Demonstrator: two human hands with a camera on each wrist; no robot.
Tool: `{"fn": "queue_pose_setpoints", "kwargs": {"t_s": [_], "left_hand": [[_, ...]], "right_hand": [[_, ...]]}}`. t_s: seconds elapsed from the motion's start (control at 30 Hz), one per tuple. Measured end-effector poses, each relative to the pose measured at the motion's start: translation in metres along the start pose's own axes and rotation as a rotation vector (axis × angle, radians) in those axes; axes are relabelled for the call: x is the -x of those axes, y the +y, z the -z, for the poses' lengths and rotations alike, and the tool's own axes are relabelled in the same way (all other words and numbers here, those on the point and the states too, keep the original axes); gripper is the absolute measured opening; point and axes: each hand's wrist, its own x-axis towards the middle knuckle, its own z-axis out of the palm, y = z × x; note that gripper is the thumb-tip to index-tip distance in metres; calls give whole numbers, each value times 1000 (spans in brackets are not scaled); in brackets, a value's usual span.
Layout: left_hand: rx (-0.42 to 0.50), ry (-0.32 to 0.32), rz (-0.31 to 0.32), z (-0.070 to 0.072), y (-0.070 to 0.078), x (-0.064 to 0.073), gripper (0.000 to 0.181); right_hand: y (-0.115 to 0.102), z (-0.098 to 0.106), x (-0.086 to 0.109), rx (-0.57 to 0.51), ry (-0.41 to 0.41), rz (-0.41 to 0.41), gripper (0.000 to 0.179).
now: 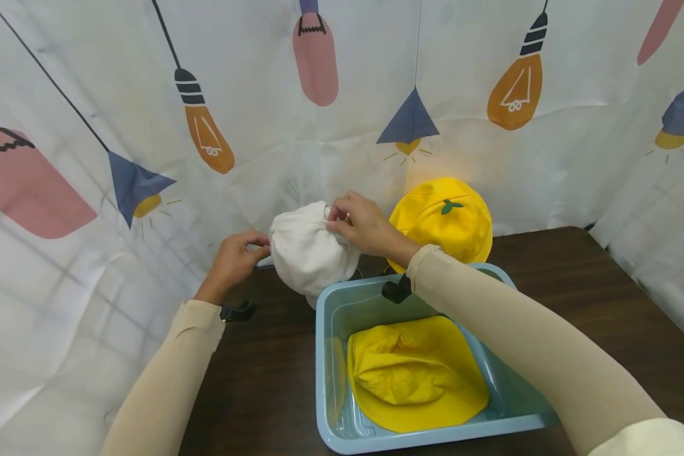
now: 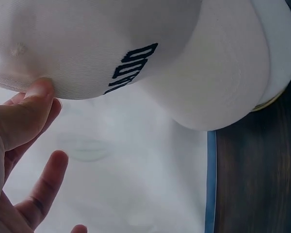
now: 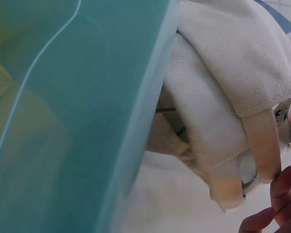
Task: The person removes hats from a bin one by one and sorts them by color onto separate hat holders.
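A white cap [image 1: 309, 247] with dark lettering on its front stands at the back of the table, behind the basin. My left hand [image 1: 236, 256] pinches its left edge between thumb and fingers, the other fingers spread apart. On the cap's upper right, my right hand [image 1: 367, 228] pinches the fabric near the back opening. A pale strap [image 3: 263, 145] lies by the right fingertips in the right wrist view, with a second white layer and strap [image 3: 225, 187] beside it. Under the lettered crown, a white brim [image 2: 223, 73] shows in the left wrist view.
A light blue plastic basin [image 1: 323, 380] sits in front of the white cap, with a yellow hat [image 1: 410, 373] inside. Behind it stands a yellow bucket hat [image 1: 444, 221] with a green leaf. My right forearm crosses over the basin. A patterned curtain [image 1: 342, 152] backs the dark wooden table [image 1: 604, 304].
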Motion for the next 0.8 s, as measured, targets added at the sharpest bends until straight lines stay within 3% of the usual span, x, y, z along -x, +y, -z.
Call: {"fn": "queue_pose_setpoints", "kwargs": {"t_s": [0.5, 0.8], "left_hand": [[31, 67, -15, -11, -10, 3, 4], [22, 50, 7, -20, -10, 6, 8]], "right_hand": [[3, -7, 1, 32, -15, -9, 9], [4, -10, 0, 43, -12, 9, 10]]}}
